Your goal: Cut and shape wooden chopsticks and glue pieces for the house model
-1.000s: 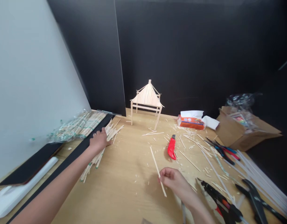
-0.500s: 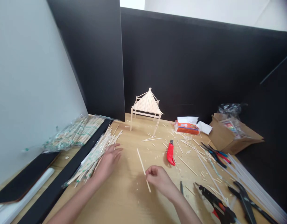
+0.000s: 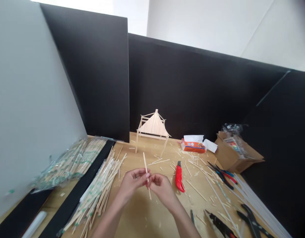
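A thin wooden stick stands out between my two hands over the middle of the table. My left hand pinches it between thumb and fingers. My right hand is closed around the same stick, its fingertips meeting those of the left. Beyond them stands a small model pavilion of wooden sticks, with slender legs and one roof face covered in close-set sticks. To the left of my left hand lies a loose pile of wooden sticks, partly in clear plastic. A red utility knife rests right of my right hand.
Bagged sticks lie at the far left beside a black strip. On the right are stick scraps, an orange tissue pack, a cardboard box, pliers, a glue gun and clear glue sticks. Black panels enclose the back.
My left hand has moved right from the stick pile and taken hold of the stick in my right hand. The stick now stands more upright. The camera view has tilted up.
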Action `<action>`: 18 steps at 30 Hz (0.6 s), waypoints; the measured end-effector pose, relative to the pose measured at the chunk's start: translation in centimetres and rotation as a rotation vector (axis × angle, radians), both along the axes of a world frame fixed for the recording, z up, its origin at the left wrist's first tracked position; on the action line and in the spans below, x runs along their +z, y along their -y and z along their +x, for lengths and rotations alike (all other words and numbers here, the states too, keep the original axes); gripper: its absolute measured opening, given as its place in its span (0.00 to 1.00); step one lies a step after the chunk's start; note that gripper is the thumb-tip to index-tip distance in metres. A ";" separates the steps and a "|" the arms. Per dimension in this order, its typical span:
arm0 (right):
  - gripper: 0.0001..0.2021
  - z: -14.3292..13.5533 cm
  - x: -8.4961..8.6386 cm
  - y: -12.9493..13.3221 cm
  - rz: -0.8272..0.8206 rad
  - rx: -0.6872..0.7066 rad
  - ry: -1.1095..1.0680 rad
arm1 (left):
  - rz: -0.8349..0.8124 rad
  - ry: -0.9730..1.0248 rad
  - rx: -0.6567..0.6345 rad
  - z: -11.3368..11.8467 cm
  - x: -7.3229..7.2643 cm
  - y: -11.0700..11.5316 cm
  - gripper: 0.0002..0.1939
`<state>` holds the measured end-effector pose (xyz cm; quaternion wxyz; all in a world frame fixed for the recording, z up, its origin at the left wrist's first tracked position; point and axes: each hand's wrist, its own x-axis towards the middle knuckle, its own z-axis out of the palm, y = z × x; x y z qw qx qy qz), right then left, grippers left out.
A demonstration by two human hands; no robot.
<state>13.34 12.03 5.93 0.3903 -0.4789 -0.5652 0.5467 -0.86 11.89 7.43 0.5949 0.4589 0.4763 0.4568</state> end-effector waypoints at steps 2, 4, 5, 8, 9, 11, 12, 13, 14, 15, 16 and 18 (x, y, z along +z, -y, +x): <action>0.06 0.1 -0.2 -0.5 0.003 0.006 0.053 | -0.003 -0.009 0.002 0.3 -0.4 -0.5 0.23; 0.06 0.1 -0.6 -0.8 -0.001 0.021 0.125 | -0.003 -0.035 0.012 0.4 -1.0 -0.6 0.25; 0.06 0.2 -0.9 -0.9 -0.004 0.029 0.171 | 0.000 -0.058 0.023 0.3 -1.4 -0.6 0.25; 0.04 0.7 -1.9 -0.7 -0.012 0.038 0.351 | 0.015 -0.182 0.108 -1.0 -2.8 -0.2 0.27; 0.04 1.1 -2.3 -0.5 -0.014 0.034 0.426 | 0.023 -0.249 0.162 -1.9 -3.3 -0.1 0.27; 0.02 1.9 -3.1 0.1 -0.023 0.019 0.586 | 0.036 -0.422 0.302 -4.1 -4.3 0.2 0.29; 0.02 2.3 -3.5 0.5 -0.030 0.009 0.657 | 0.042 -0.522 0.378 -5.4 -4.8 0.2 0.31; 0.02 2.8 -3.9 0.8 -0.036 0.004 0.726 | 0.042 -0.622 0.452 -6.6 -5.3 0.3 0.34; 0.03 3.2 -4.2 1.2 -0.039 0.005 0.798 | 0.032 -0.718 0.512 -7.7 -5.8 0.2 0.38; 0.04 3.6 -4.5 1.5 -0.038 0.011 0.882 | 0.015 -0.804 0.552 -8.7 -6.3 0.2 0.43; 0.05 4.0 -4.7 1.8 -0.034 0.028 0.971 | -0.004 -0.883 0.575 -9.3 -6.8 0.1 0.48; 0.06 4.7 -5.1 2.2 -0.034 0.068 1.099 | -0.034 -1.015 0.581 -10.0 -7.8 -0.1 0.53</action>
